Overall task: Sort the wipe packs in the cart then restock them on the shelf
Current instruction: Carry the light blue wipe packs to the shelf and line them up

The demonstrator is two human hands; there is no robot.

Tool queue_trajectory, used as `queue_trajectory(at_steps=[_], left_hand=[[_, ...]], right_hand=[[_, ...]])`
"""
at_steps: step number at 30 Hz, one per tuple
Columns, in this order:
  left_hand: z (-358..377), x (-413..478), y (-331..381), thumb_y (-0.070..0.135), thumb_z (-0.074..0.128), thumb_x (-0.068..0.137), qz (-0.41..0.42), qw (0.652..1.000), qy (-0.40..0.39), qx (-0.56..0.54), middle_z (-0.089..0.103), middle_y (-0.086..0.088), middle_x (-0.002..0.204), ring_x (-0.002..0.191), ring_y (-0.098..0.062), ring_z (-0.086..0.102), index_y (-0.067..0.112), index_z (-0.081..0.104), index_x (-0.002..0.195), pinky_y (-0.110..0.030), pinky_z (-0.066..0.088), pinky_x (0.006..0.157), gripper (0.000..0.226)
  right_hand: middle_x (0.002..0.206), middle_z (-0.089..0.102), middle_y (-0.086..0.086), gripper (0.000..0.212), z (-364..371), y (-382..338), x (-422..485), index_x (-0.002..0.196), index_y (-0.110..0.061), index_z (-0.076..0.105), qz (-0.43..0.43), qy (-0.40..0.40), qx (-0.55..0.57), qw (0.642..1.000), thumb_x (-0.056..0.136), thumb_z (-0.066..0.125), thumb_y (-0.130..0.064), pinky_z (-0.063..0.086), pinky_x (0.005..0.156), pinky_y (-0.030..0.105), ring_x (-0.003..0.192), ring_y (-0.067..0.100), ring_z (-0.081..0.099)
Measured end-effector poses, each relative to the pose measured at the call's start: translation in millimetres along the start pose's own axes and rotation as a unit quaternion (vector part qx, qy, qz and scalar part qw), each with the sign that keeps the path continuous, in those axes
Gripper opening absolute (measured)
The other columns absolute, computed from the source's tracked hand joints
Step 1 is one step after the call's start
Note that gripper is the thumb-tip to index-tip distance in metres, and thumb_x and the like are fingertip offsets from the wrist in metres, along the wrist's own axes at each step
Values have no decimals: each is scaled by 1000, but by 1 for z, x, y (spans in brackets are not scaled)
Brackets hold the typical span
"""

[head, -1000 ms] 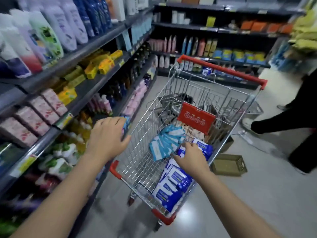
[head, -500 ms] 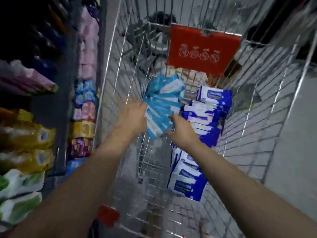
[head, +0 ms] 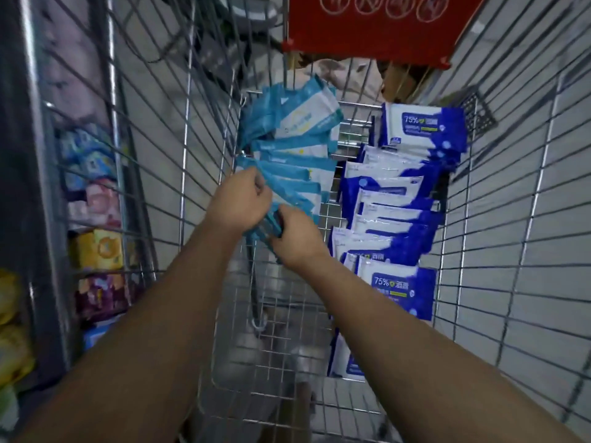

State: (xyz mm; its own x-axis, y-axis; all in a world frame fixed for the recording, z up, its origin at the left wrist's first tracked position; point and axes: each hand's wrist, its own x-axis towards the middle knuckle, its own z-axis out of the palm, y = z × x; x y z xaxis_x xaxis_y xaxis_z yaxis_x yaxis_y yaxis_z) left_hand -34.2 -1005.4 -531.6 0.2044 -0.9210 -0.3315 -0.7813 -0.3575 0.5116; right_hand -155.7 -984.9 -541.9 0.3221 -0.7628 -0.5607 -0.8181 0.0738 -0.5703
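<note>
Wipe packs (head: 287, 174), teal, apparently between left hand (head: 238, 201) and right hand (head: 295, 239)

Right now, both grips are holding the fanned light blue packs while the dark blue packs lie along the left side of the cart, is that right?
Not quite: the dark blue packs lie along the right side of the cart, not the left, as the head view shows. The left grip and right grip do hold the light blue packs.
</note>
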Motion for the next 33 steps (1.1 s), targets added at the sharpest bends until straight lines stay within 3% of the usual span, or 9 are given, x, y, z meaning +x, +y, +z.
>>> queue_trajectory(at_steps=[3,5,9,12,15,19,24,28,33], left_hand=[[4,-1,2,39,61,72,29,996,-84,24,65,-2,98,100,-25,57,21,65,90,-36,45,89,26],[6,-5,4,44,71,68,94,972,-132,169,54,-4,113,110,-26,47,21,58,110,-36,40,92,49],[21,-25,-5,44,73,71,110,918,-141,353,58,-9,115,107,-30,55,19,42,125,-36,44,82,67],[27,-44,-9,38,67,81,33,951,-162,260,62,-9,113,105,-31,58,16,55,114,-33,44,80,42],[18,-63,4,30,69,82,-85,990,-113,0,67,-10,103,96,-28,63,12,66,104,-30,47,73,28],[-33,-94,55,3,73,78,-161,941,1,-297,64,-7,98,84,-17,61,1,64,108,-21,50,62,31],[-136,-170,119,-10,72,73,-78,912,116,-385,65,-7,87,62,-4,65,5,60,99,-20,55,54,33],[-218,-283,160,-17,59,78,-2,897,205,-392,59,3,96,73,-16,64,26,47,124,-28,57,56,65],[-284,-440,172,-5,63,64,24,884,247,-397,57,-3,99,84,-21,57,31,52,122,-21,51,59,69]], right_hand=[[102,64,14,31,-30,21,-13,106,-5,62,89,-120,15,989,78,67,-17,49,75,29,96,30,62],[99,62,12,37,-55,39,-23,113,-3,59,149,-165,34,974,76,66,-8,51,74,31,89,28,61],[97,61,11,34,-89,57,-41,107,-11,56,182,-59,142,971,75,63,-2,52,73,33,86,28,59],[90,61,10,23,-100,56,-54,97,-13,57,167,1,177,970,77,63,-3,51,73,33,81,28,59],[81,57,11,16,-110,51,-73,92,-7,61,168,35,247,954,78,61,1,48,66,35,70,25,55],[70,52,11,8,-135,38,-112,78,-6,55,196,55,389,898,78,63,-3,42,57,34,58,22,48],[79,58,9,15,-184,-6,-186,89,-6,62,98,44,463,880,78,68,-14,45,52,26,63,22,55],[64,54,6,27,-212,-59,-284,103,-3,55,-23,-17,456,890,77,63,-1,44,43,21,39,10,54],[72,63,4,35,-218,-124,-405,105,-20,57,-168,-152,428,875,80,54,5,52,48,27,52,15,61]])
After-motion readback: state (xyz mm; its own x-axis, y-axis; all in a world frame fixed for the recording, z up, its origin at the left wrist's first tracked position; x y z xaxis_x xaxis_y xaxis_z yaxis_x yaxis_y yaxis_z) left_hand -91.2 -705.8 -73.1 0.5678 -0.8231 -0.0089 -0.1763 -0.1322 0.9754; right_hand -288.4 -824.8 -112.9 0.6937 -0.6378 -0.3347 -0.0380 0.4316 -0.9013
